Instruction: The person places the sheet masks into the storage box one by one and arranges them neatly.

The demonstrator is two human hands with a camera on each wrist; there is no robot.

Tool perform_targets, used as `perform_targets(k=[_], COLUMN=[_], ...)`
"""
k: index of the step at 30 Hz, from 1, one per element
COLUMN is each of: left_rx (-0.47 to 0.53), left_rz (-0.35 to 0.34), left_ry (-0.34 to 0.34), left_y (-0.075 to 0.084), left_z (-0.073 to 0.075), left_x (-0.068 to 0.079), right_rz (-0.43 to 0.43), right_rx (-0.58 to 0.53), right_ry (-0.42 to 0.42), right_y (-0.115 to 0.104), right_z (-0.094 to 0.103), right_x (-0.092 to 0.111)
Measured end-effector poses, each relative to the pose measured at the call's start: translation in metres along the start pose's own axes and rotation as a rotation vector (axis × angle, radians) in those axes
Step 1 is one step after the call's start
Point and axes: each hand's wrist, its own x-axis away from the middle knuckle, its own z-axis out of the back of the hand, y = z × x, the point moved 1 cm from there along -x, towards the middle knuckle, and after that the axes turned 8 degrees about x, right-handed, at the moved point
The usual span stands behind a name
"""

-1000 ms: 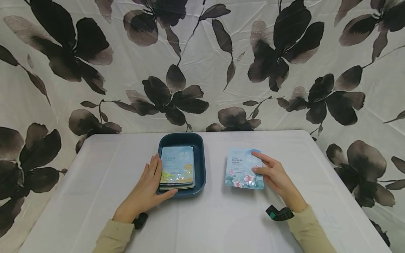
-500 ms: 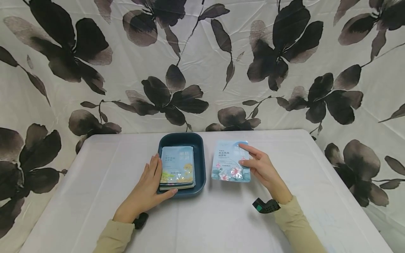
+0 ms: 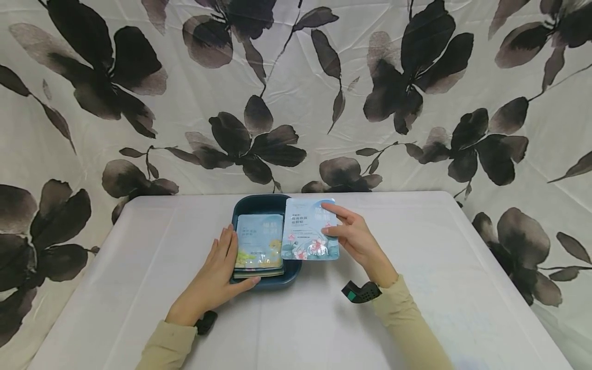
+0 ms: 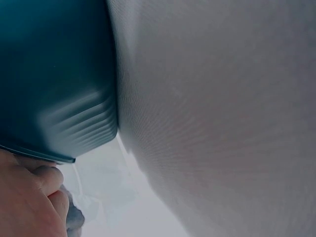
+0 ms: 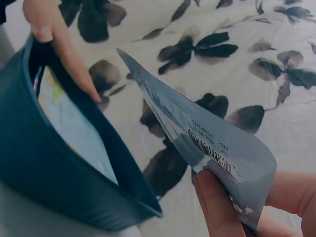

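Observation:
My right hand (image 3: 358, 237) pinches a light-blue sachet (image 3: 302, 226) with pink flowers by its right side. In the head view the sachet overlaps the right part of a dark blue tray (image 3: 292, 277). The right wrist view shows the silvery printed back of the sachet (image 5: 222, 143), raised beside the tray wall. Inside the tray lies a stack of similar sachets (image 3: 258, 239), the top one with a yellow and green picture. My left hand (image 3: 210, 275) rests with extended fingers along the tray's left rim, thumb at the front edge.
A white-covered table (image 3: 296, 329) carries the tray near its far edge. Behind it hangs a white cloth (image 3: 287, 61) with dark flowers. Black wrist cameras show on both wrists, the right one (image 3: 362, 292) hanging below the sleeve.
My right hand has carried the flowered sachet leftward and slightly away from me, from the table's right side to the tray's right edge. The left hand and tray have stayed put.

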Motion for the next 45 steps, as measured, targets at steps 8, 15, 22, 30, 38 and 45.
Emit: perform_targets(k=[8, 15, 22, 30, 38, 45], left_rx=[-0.011, 0.003, 0.002, -0.006, -0.007, -0.015], left_rz=[-0.001, 0.014, 0.02, 0.006, -0.012, -0.024], left_ry=[0.001, -0.008, -0.009, -0.004, -0.001, 0.013], left_y=[0.0, 0.0, 0.001, 0.0, -0.001, -0.002], left_z=[0.0, 0.0, 0.0, 0.0, 0.0, 0.0], left_x=[0.002, 0.002, 0.002, 0.003, 0.004, 0.003], right_rz=[-0.03, -0.042, -0.078, -0.106, -0.102, -0.113], right_rx=[0.001, -0.012, 0.07, 0.117, 0.256, 0.384], right_ry=[-0.003, -0.014, 0.001, -0.044, -0.037, 0.032], right_y=[0.007, 0.015, 0.021, 0.031, 0.045, 0.05], right_z=[-0.036, -0.061, -0.081, -0.099, -0.112, -0.123], right_x=[-0.015, -0.026, -0.037, -0.045, -0.048, -0.041])
